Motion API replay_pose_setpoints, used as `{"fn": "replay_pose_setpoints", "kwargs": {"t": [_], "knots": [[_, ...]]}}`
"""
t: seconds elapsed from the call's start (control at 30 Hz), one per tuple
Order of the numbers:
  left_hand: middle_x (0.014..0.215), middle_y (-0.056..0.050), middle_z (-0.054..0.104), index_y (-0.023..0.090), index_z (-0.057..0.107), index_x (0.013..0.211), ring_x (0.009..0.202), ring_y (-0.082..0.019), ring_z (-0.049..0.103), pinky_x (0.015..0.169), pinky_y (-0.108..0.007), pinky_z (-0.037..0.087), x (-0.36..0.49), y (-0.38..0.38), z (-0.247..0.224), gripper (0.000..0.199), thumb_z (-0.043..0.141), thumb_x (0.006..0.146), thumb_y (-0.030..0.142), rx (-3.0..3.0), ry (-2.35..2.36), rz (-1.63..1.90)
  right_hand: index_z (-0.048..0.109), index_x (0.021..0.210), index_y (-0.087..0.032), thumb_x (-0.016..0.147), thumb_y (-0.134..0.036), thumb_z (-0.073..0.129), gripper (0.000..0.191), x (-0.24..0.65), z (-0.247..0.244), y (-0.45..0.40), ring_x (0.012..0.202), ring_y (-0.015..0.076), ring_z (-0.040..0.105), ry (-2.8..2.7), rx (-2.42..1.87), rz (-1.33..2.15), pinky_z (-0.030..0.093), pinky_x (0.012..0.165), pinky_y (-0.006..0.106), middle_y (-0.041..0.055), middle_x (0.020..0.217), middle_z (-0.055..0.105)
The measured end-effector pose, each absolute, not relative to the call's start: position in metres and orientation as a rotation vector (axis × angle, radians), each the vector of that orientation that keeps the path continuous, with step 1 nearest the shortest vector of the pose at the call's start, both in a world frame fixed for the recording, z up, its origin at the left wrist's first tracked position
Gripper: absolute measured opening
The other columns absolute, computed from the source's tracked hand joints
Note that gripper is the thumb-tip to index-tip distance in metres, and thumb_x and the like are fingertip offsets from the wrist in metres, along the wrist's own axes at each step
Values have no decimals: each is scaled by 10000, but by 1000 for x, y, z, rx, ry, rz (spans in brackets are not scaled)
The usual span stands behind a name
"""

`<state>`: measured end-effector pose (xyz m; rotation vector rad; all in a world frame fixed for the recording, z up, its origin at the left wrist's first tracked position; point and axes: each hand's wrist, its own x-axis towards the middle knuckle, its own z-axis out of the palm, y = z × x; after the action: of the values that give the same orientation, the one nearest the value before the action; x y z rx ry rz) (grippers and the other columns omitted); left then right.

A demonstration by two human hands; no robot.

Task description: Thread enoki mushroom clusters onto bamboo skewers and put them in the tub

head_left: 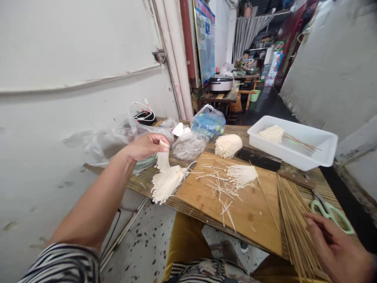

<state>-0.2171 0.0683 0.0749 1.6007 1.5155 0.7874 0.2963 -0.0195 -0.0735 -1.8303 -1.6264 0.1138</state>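
Observation:
My left hand [154, 144] pinches a small bunch of enoki mushrooms [162, 160], which hangs over a larger enoki clump [168, 182] at the table's left edge. My right hand [338, 247] is at the right edge of a bundle of bamboo skewers [294, 224]. Its thumb and forefinger come together there; what is between them, if anything, is hidden. On the wooden cutting board [200, 192] lies a fanned enoki portion [243, 175] by a single skewer [268, 202], with loose strands scattered about. Another enoki clump [229, 146] sits behind the board.
A white plastic tub [324, 151] at the right holds skewered enoki [272, 133]. Green-handled scissors [332, 216] lie beside the skewers, near a brown-handled knife [296, 179]. Plastic bags [190, 145] and a blue bagged bundle [208, 122] stand at the back. Another person [246, 61] is far behind.

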Motion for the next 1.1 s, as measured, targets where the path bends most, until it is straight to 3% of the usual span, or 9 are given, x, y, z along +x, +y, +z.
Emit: {"fn": "replay_pose_setpoints", "kwargs": {"t": [0.13,0.33,0.47,0.57,0.63,0.73,0.8,0.93,1.1], "knots": [[650,29,622,168,681,706,630,-121,490,607,-245,359,-151,74,47,323,790,527,413,1624,1348,443,646,951,-237,825,-490,465,336,290,-60,-30,772,242,700,-1754,-1694,186,558,652,350,68,916,728],[633,28,667,203,722,683,677,-173,568,609,-250,383,-75,98,-24,293,795,487,408,1688,1359,240,653,955,-214,867,-410,469,282,279,-58,-41,768,204,703,-1828,-1584,146,557,676,285,53,895,732],[828,-22,722,194,728,873,825,-234,621,682,-276,421,-56,102,-38,433,800,495,393,1776,1479,293,649,960,-208,882,-376,474,255,276,-58,-48,758,185,702,-1864,-1519,144,554,670,255,50,890,726],[1118,-64,686,206,632,1159,990,-252,611,798,-289,434,-68,91,-25,640,775,561,384,1847,1580,372,643,964,-209,891,-361,475,238,276,-59,-51,761,180,701,-1889,-1476,150,556,672,246,50,897,723],[1226,-73,636,212,604,1202,1085,-263,575,874,-301,409,-92,78,-10,576,703,661,384,1883,1704,424,640,974,-217,893,-353,481,224,276,-62,-52,780,181,702,-1914,-1462,160,559,680,243,50,915,721],[1120,-72,684,209,690,1035,1042,-292,592,860,-327,410,-141,51,6,347,601,750,385,1861,1966,422,637,1015,-230,886,-348,500,222,275,-68,-51,815,184,703,-1997,-1402,172,565,701,243,49,954,720],[1013,-87,709,190,704,979,955,-305,618,795,-338,427,-171,30,7,324,583,753,387,1799,2136,379,641,1019,-231,885,-350,498,229,272,-72,-50,812,187,704,-2031,-1364,179,570,696,246,51,959,720],[896,-90,717,167,695,1003,814,-267,647,706,-313,448,-200,0,-14,403,609,722,443,1703,2268,299,648,977,-218,899,-352,472,234,260,-71,-46,789,188,709,-2054,-1321,170,574,693,250,58,924,726],[1037,-130,685,143,639,1120,933,-278,624,806,-328,446,-193,2,-44,546,643,695,485,1699,2349,337,634,1001,-189,913,-289,475,207,241,-64,-46,775,166,712,-2137,-1193,86,562,702,217,59,906,726]]}}
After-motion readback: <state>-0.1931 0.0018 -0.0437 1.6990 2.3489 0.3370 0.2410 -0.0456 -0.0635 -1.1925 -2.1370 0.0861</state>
